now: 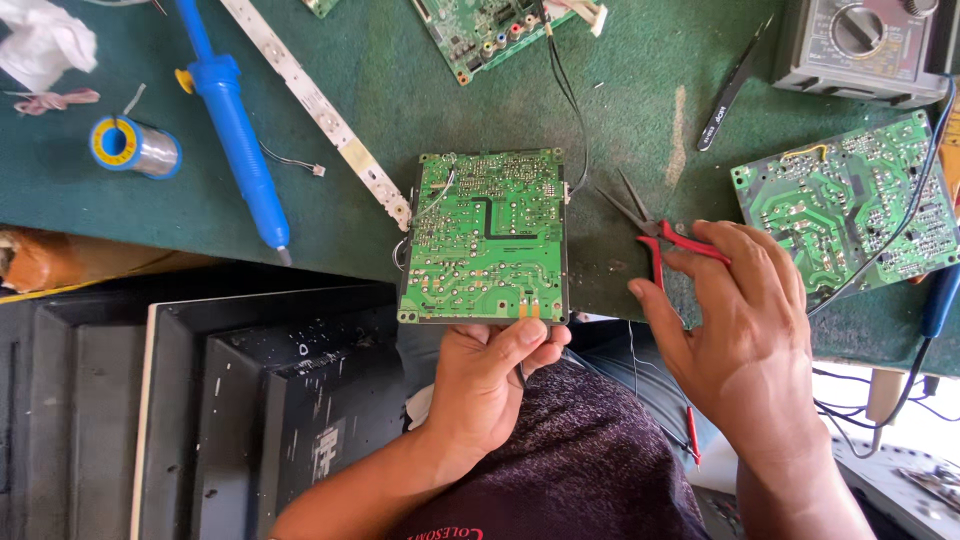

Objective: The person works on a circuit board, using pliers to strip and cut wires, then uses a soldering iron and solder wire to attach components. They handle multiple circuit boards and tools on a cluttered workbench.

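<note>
My left hand (492,375) grips the near edge of a green circuit board (487,235), solder side up, which lies at the edge of the green-covered bench (380,80). My right hand (735,330) rests over the red handles of a pair of needle-nose pliers (650,225) that lie on the bench just right of the board, fingers spread and touching the handles. The plier tips point away from me. Black wires (565,90) run from the board's far right corner to another board.
A blue desoldering pump (235,130), solder spool (133,146), white LED strip (320,105), black tweezers (730,90), second green board (850,205) and a multimeter (865,40) lie around. A black panel (250,400) stands below left of the bench.
</note>
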